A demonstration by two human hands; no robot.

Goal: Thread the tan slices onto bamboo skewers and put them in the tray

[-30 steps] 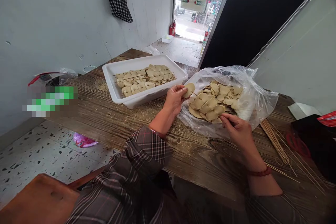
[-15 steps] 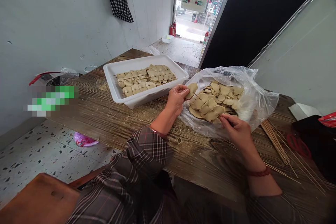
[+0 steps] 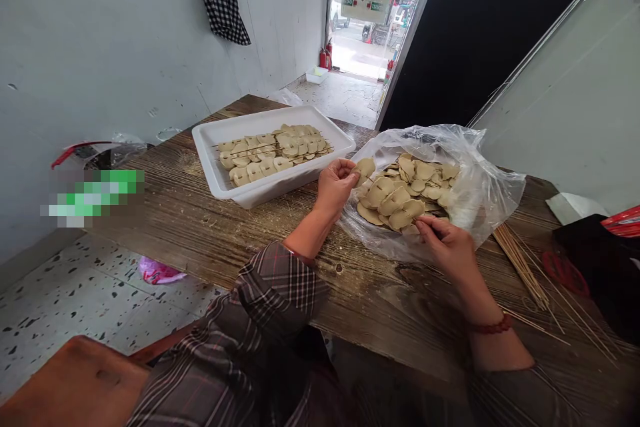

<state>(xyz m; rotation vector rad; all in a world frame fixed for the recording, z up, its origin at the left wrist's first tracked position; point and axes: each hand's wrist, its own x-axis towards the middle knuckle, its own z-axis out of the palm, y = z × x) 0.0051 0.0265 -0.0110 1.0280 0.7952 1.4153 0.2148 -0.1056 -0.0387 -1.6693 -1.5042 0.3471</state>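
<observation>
My left hand (image 3: 339, 185) pinches a round beige slice (image 3: 365, 169) at the left edge of the clear plastic bag (image 3: 477, 197). My right hand (image 3: 447, 240) has its fingertips closed on the near end of a skewer, which carries several overlapping slices (image 3: 395, 200). The skewer itself is mostly hidden by the slices. Behind and beneath them, a pile of loose slices (image 3: 425, 170) lies in the open bag. Left of the bag, a white tray (image 3: 260, 195) holds rows of skewered slices (image 3: 273, 150).
Bare thin skewers (image 3: 520, 267) lie on the wooden table (image 3: 200, 230) at the right, beside a black bag (image 3: 600, 273) and red-handled scissors (image 3: 565, 272). A wooden chair (image 3: 75, 380) stands at the lower left. A pink bag (image 3: 159, 271) is below the table's left edge.
The whole view has shifted slightly, so things appear a little further left. Both hands keep nearly the same pose and hold on the slice and the skewer.
</observation>
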